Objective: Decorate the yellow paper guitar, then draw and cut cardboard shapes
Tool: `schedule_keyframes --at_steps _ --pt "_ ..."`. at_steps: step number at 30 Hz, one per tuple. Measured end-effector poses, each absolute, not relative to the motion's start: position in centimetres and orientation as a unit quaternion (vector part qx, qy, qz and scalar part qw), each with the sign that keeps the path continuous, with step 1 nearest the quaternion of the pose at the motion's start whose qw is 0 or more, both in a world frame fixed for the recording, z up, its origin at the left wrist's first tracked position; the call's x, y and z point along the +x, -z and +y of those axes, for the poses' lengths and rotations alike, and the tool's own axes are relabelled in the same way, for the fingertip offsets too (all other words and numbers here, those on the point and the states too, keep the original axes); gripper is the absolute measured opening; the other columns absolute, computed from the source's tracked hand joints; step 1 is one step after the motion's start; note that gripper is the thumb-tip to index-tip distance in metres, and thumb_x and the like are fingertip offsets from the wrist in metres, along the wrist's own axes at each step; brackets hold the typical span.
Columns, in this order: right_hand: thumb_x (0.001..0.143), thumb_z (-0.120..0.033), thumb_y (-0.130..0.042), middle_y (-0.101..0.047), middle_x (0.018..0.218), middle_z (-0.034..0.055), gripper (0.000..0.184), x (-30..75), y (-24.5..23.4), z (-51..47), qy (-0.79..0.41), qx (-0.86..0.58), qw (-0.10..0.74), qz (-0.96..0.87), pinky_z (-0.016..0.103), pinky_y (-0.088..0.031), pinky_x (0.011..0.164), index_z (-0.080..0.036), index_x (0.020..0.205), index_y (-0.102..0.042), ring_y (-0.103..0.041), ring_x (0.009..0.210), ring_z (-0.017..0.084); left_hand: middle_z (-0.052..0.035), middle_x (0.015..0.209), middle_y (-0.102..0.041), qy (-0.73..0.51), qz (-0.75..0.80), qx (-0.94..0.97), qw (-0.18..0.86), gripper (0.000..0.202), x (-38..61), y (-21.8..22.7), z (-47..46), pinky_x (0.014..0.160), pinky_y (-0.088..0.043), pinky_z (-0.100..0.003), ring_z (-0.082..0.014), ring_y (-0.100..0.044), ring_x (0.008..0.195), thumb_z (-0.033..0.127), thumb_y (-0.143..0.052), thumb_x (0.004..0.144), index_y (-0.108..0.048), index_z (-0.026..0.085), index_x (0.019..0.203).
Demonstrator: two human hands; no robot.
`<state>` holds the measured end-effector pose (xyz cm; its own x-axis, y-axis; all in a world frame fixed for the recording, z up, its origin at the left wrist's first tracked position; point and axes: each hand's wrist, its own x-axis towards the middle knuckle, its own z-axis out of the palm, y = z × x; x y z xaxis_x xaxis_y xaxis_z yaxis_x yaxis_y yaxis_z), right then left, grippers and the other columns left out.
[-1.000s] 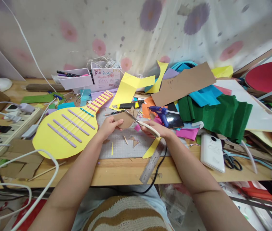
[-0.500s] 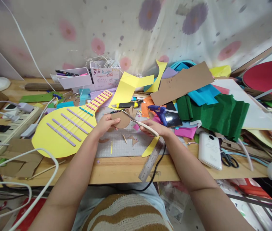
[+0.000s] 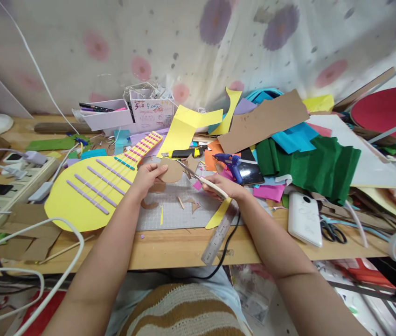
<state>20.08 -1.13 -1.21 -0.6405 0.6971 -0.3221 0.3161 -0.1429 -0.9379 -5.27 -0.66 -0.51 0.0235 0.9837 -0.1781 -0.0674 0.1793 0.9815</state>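
Observation:
My left hand (image 3: 149,178) pinches a rounded piece of brown cardboard (image 3: 173,171) by its left edge, over a grey cutting mat (image 3: 170,218). In my right hand (image 3: 221,185) is a pair of scissors (image 3: 212,187) with pale handles, its blades pointing left at the cardboard's right edge. Whether the blades touch the cardboard I cannot tell. Left of my left hand lies a yellow paper guitar (image 3: 58,198) with purple strips and thin strings across its body. Cardboard scraps (image 3: 194,206) are scattered on the mat below my hands.
Behind my hands lie a yellow utility knife (image 3: 185,153) and a blue glue gun (image 3: 232,164). A ruler (image 3: 218,240) and black cable rest near the front edge. Green crepe paper (image 3: 316,163), a white power bank (image 3: 304,219) and black-handled scissors (image 3: 334,232) are on the right; a power strip (image 3: 26,186) stands left.
My left hand has shifted slightly left with the cardboard, which now shows a rounder outline, apart from a loose scrap near the blades. My right hand stays nearly in place.

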Motion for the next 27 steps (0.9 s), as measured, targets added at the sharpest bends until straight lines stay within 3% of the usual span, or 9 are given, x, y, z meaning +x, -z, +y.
schedule_keyframes --at_steps 5,12,15,21,27 --pt "0.071 -0.058 -0.059 -0.039 0.047 -0.0094 0.044 20.0 1.8 -1.1 -0.641 -0.389 0.158 -0.643 0.019 -0.031 0.033 -0.019 0.070 -0.039 -0.036 0.034 0.004 -0.0014 0.072 -0.064 -0.548 0.539 0.413 0.488 0.046 -5.4 1.2 -0.2 0.061 -0.048 -0.024 -0.0135 -0.058 0.069 0.052 -0.074 0.053 -0.065 0.014 0.076" --pt "0.072 -0.062 -0.057 -0.042 0.058 -0.0064 0.047 19.8 1.8 -1.2 -0.599 -0.353 0.223 -0.683 0.021 -0.034 0.044 -0.019 0.075 -0.039 -0.040 0.048 0.006 -0.0035 0.085 -0.068 -0.504 0.529 0.540 0.419 0.036 -4.3 1.8 -0.5 0.071 -0.046 -0.026 -0.0177 -0.059 0.081 0.049 -0.066 0.066 -0.069 0.017 0.082" --pt "0.074 -0.064 -0.052 -0.046 0.065 -0.0036 0.047 18.7 1.8 -1.7 -0.605 -0.364 0.280 -0.651 0.023 -0.037 0.050 -0.019 0.078 -0.040 -0.045 0.053 0.008 -0.0039 0.087 -0.069 -0.446 0.494 0.602 0.441 0.033 -2.9 2.1 -1.3 0.072 -0.046 -0.027 -0.0184 -0.060 0.082 0.047 -0.062 0.071 -0.069 0.018 0.084" --pt "0.063 -0.054 -0.068 -0.047 0.060 -0.0049 0.047 16.4 2.5 -1.9 -0.562 -0.432 0.374 -0.598 0.024 -0.036 0.050 -0.020 0.078 -0.039 -0.044 0.053 0.009 -0.0034 0.082 -0.068 -0.424 0.488 0.612 0.455 0.037 -1.2 2.7 -2.1 0.068 -0.046 -0.026 -0.0171 -0.059 0.077 0.051 -0.057 0.074 -0.067 0.017 0.084" --pt "0.062 -0.054 -0.068 -0.045 0.058 -0.0055 0.047 16.6 3.2 -1.6 -0.543 -0.454 0.410 -0.575 0.024 -0.034 0.048 -0.020 0.077 -0.038 -0.043 0.051 0.009 0.0000 0.067 -0.060 -0.426 0.465 0.550 0.548 0.042 -1.3 2.6 -1.9 0.057 -0.045 -0.023 -0.0126 -0.055 0.064 0.055 -0.067 0.062 -0.060 0.015 0.071"
